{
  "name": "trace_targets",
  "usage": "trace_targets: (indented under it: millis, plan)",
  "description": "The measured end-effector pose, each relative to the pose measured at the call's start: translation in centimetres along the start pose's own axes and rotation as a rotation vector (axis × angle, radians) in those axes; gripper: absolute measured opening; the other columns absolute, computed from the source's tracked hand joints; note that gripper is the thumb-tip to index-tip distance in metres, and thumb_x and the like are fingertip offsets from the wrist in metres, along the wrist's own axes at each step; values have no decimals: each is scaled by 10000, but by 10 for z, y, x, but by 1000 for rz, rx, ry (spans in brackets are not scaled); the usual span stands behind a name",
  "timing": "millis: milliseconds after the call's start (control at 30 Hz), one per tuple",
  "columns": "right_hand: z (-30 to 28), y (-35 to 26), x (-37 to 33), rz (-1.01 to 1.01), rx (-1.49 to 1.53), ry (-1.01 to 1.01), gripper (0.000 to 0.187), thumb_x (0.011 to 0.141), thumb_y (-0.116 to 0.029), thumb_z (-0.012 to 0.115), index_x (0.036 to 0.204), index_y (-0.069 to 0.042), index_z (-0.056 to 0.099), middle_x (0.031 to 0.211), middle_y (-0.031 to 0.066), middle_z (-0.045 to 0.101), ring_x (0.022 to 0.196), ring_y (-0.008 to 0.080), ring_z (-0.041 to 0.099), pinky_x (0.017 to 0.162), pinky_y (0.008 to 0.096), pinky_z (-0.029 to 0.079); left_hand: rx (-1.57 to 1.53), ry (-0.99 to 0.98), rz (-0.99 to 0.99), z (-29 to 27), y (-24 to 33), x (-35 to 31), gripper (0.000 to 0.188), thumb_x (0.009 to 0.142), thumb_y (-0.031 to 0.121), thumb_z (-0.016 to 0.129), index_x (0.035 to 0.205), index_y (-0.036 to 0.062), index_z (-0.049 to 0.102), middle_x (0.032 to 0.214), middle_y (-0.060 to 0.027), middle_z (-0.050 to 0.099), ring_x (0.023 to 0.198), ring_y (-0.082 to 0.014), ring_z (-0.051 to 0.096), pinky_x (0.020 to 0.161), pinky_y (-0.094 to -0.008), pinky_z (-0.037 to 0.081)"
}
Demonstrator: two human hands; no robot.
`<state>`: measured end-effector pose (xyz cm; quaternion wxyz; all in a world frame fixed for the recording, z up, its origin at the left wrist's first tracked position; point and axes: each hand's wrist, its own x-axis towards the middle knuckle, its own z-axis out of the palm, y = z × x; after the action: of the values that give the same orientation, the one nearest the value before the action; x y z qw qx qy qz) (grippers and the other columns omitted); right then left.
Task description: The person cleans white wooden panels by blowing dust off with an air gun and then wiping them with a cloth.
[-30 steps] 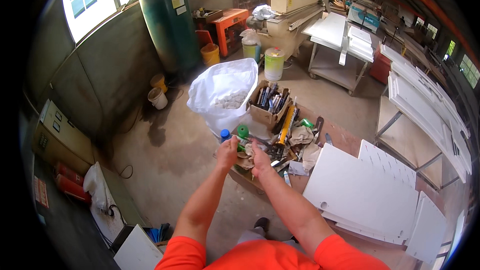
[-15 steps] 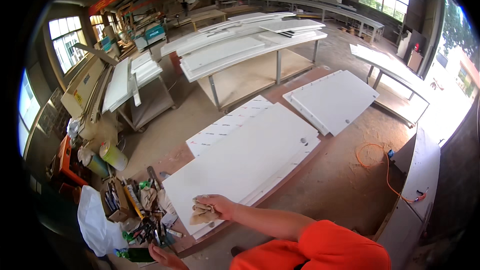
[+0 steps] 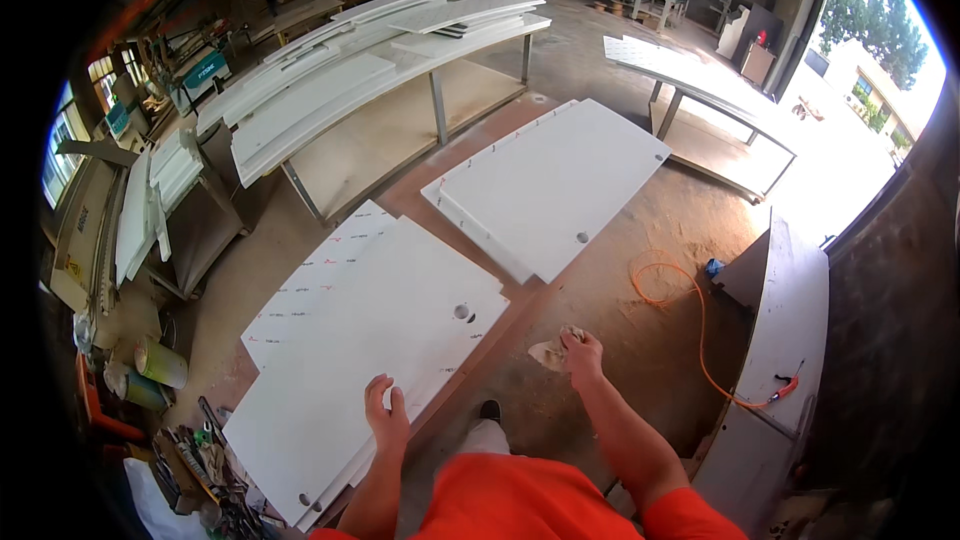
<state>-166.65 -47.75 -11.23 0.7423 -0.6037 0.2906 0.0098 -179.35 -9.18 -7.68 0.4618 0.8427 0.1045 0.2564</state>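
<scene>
Head view. We see the right hand (image 3: 582, 358) grasping a beige rag (image 3: 546, 354), which is bunched in the fingers with a loose end hanging out to the left. The rag is held in the air beyond the right edge of the reddish counter (image 3: 510, 325), above the floor (image 3: 640, 420); half a second earlier we saw it over the near panel (image 3: 360, 310). The left hand (image 3: 388, 415) is released and bare, its fingers parted and curved, over the right side of the near panel; we cannot tell whether it touches the surface. In the preceding frame it was at the lower left, just beside a green bottle.

The near panel, white with round holes at its corners, lies flat on the counter, stacked on other sheets. Beyond it we note the far panel (image 3: 560, 180), also lying flat. Our viewpoint has swung to the right since the earlier frames: the tools (image 3: 225, 480) and the white bag (image 3: 160, 510) have shifted to the lower-left rim, while the orange hose (image 3: 703, 345) now appears nearer the middle. The hose curls across the floor and ends on the cabinet (image 3: 785, 325) at right. Behind the panels, a long rear counter (image 3: 437, 105) carries further white sheets.
</scene>
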Motion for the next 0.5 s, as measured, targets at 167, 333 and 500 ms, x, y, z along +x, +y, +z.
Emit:
trace_targets:
  millis: [167, 333, 500]
  plan:
    - [32, -66, 106, -703, -792, -7, 386, 962, -214, 751, 1267, 6, 663, 1131, 145, 707, 1039, 247, 672, 919, 413, 530, -16, -10, -120, 72, -10, 7, 169, 967, 4, 634, 1131, 4, 675, 1276, -177, 655, 1196, -344, 629, 1024, -424, 508]
    - [63, -52, 201, -1270, -1565, -468, 720, 895, -357, 775, 1471, -17, 510, 1561, 197, 468, 1471, 377, 428, 1216, 561, 355, 3, 39, -201, 136, -2, 29, 191, 945, -27, 641, 1128, 17, 677, 1258, -177, 667, 1161, -349, 643, 989, -419, 523]
    - [86, -72, 205, -1157, -1616, -794, 862, 925, -475, 725, 1554, 22, 410, 1640, 207, 375, 1528, 378, 357, 1266, 541, 284, 63, 95, -171, 162, 41, 65, 188, 954, -52, 619, 1127, 5, 667, 1245, -170, 675, 1155, -297, 658, 971, -381, 529]
